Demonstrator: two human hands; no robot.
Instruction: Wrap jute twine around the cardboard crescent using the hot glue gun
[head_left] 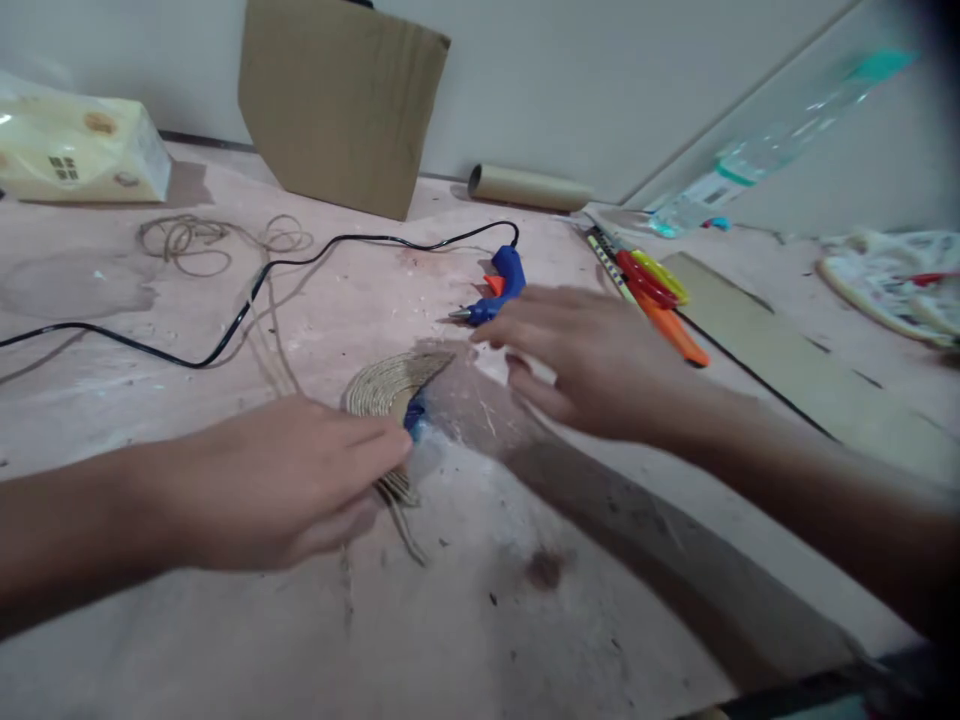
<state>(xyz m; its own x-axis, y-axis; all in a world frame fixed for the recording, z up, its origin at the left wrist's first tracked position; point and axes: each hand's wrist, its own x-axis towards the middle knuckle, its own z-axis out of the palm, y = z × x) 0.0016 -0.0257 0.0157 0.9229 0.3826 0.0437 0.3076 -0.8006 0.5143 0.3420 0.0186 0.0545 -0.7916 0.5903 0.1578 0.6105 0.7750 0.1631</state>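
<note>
My left hand (300, 480) is closed on a crescent-shaped cardboard piece (379, 385) covered in rows of jute twine, and it hides the piece's lower middle. Loose twine ends stick out below my fingers. Something blue (414, 412) shows against the crescent's inner edge; its kind is unclear. My right hand (570, 355), a little blurred, reaches over a blue glue gun (508, 268) with an orange trigger. Its fingers are stretched out and its thumb stands apart. I cannot tell whether the fingertips touch the glue gun, whose metal nozzle points left.
A black cord (337, 240) crosses the table from the glue gun. Loose jute twine (187, 240) lies beyond my left hand. At the back are a tissue pack (90, 150), a cardboard sheet (337, 110) and a cardboard tube (532, 187). Scissors (649, 280) and a plastic bottle (750, 160) are at right.
</note>
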